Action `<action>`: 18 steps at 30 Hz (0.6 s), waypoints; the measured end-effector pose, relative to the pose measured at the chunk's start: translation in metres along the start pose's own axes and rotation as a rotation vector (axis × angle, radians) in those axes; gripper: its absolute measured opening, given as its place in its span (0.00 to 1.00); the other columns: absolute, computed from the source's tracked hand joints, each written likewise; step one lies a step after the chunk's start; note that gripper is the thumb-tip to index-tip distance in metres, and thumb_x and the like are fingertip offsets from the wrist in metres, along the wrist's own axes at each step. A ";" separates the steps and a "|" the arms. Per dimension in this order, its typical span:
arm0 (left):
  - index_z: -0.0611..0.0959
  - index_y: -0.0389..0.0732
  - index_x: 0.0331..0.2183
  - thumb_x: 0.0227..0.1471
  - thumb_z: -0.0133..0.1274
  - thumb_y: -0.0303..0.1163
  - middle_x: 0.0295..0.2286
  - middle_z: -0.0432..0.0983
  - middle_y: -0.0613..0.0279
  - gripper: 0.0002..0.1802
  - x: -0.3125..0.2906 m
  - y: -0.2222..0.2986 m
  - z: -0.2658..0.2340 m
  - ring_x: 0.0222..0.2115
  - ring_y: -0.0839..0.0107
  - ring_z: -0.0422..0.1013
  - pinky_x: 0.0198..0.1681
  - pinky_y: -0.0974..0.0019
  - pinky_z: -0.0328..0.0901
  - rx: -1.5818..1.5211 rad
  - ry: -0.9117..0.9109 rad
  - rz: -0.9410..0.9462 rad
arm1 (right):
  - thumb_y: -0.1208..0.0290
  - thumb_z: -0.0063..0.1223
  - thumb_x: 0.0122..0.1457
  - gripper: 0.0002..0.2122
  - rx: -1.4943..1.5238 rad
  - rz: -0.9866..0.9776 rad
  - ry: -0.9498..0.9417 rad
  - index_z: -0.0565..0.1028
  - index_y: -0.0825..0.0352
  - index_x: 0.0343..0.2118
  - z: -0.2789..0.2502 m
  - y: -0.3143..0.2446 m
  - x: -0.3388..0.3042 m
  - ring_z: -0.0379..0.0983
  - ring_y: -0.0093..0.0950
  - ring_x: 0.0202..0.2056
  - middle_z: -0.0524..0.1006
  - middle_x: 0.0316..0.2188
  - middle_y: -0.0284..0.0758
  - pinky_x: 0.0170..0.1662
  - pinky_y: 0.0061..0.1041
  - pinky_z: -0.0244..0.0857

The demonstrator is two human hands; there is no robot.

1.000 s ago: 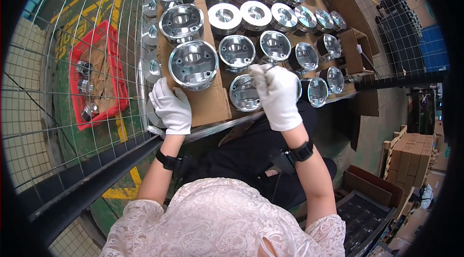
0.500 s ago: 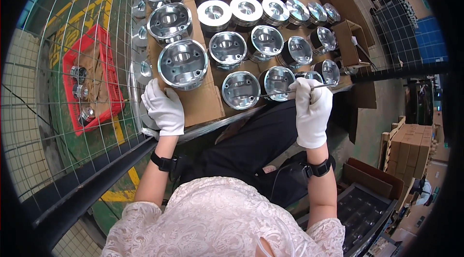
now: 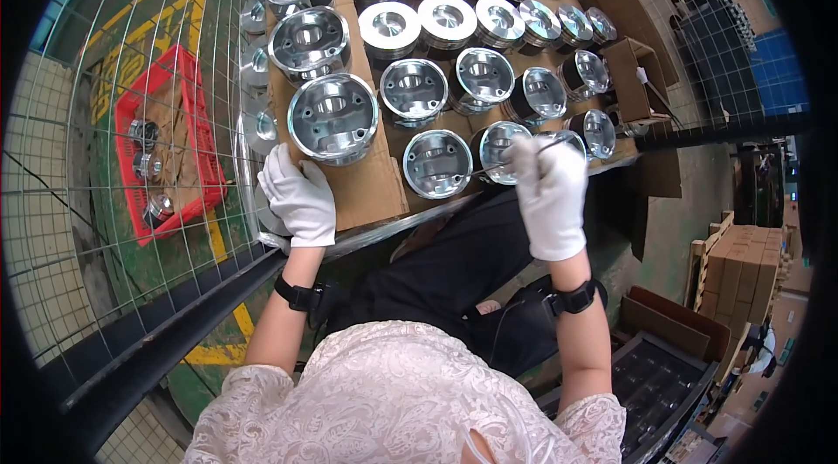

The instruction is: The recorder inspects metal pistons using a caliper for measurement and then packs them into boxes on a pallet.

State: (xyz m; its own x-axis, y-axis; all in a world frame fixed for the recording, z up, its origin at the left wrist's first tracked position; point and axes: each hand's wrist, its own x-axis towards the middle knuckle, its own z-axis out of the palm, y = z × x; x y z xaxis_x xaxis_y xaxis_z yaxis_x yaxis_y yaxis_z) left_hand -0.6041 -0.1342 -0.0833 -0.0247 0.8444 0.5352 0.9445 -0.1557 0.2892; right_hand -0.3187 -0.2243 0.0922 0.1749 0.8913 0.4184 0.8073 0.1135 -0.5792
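Both hands wear white gloves. My left hand (image 3: pixel 299 196) rests on the near edge of the brown cardboard sheet (image 3: pixel 371 189), just below a large shiny metal piston (image 3: pixel 333 117) that stands with its hollow side up. My right hand (image 3: pixel 548 193) is closed around a thin metal rod tool (image 3: pixel 489 169) whose tip points left toward a smaller piston (image 3: pixel 436 163) at the front of the sheet. Another piston (image 3: pixel 497 147) sits partly hidden behind that hand.
Several more metal pistons (image 3: pixel 447 20) stand in rows across the cardboard toward the back. A red plastic crate (image 3: pixel 166 145) with a few parts lies on the floor at left behind a wire mesh panel (image 3: pixel 105 115). Cardboard boxes (image 3: pixel 742 268) are stacked at right.
My right hand has drawn back from the front pistons toward the right and nearer me, holding the rod. The left hand stays at the cardboard's edge.
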 end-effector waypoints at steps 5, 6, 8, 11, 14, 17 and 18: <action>0.72 0.32 0.53 0.51 0.56 0.29 0.50 0.69 0.50 0.27 0.000 -0.001 -0.001 0.54 0.51 0.66 0.61 0.47 0.57 -0.018 0.013 0.021 | 0.72 0.56 0.62 0.06 0.052 -0.056 0.258 0.78 0.66 0.29 0.000 -0.008 0.055 0.71 0.37 0.21 0.75 0.18 0.37 0.26 0.33 0.63; 0.72 0.32 0.52 0.51 0.56 0.29 0.51 0.69 0.50 0.26 0.000 -0.001 -0.002 0.54 0.52 0.66 0.61 0.47 0.57 0.001 0.012 0.013 | 0.72 0.57 0.62 0.06 -0.002 -0.112 0.263 0.78 0.66 0.28 0.006 -0.006 0.067 0.71 0.38 0.21 0.74 0.18 0.37 0.26 0.34 0.63; 0.72 0.32 0.52 0.51 0.56 0.29 0.50 0.70 0.50 0.26 0.001 0.005 -0.002 0.54 0.52 0.66 0.61 0.46 0.57 -0.009 0.000 0.006 | 0.69 0.58 0.61 0.07 -0.132 -0.127 0.251 0.78 0.64 0.27 0.018 0.014 0.076 0.71 0.39 0.23 0.73 0.18 0.38 0.27 0.36 0.63; 0.72 0.33 0.52 0.51 0.56 0.29 0.51 0.70 0.50 0.26 0.002 0.005 -0.002 0.54 0.52 0.66 0.61 0.46 0.58 -0.005 0.013 0.006 | 0.68 0.58 0.61 0.08 -0.121 -0.138 0.219 0.77 0.64 0.25 0.037 0.023 0.086 0.72 0.39 0.23 0.73 0.19 0.38 0.27 0.37 0.64; 0.73 0.33 0.52 0.51 0.56 0.29 0.51 0.70 0.50 0.26 0.002 0.005 -0.003 0.55 0.52 0.66 0.61 0.46 0.57 0.001 0.016 0.006 | 0.66 0.58 0.61 0.11 -0.124 -0.146 0.167 0.75 0.63 0.23 0.052 0.029 0.089 0.72 0.40 0.21 0.73 0.17 0.38 0.27 0.36 0.65; 0.72 0.33 0.52 0.51 0.55 0.28 0.51 0.69 0.50 0.26 0.000 0.005 0.000 0.55 0.52 0.65 0.61 0.46 0.57 -0.001 0.030 0.027 | 0.63 0.58 0.61 0.16 -0.240 -0.183 0.059 0.74 0.64 0.18 0.071 0.050 0.086 0.73 0.41 0.21 0.73 0.16 0.40 0.26 0.36 0.66; 0.72 0.33 0.53 0.51 0.55 0.27 0.52 0.69 0.51 0.26 -0.001 0.004 0.000 0.56 0.52 0.65 0.62 0.46 0.57 -0.016 0.024 0.016 | 0.63 0.57 0.62 0.16 -0.207 -0.188 0.076 0.74 0.64 0.19 0.071 0.046 0.091 0.73 0.41 0.21 0.73 0.16 0.40 0.26 0.36 0.66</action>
State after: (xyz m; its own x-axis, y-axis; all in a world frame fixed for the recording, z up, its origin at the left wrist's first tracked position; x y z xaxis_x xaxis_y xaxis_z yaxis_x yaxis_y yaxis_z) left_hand -0.6009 -0.1355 -0.0823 -0.0176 0.8292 0.5586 0.9395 -0.1775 0.2931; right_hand -0.3055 -0.1069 0.0544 0.0462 0.8269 0.5604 0.9261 0.1748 -0.3343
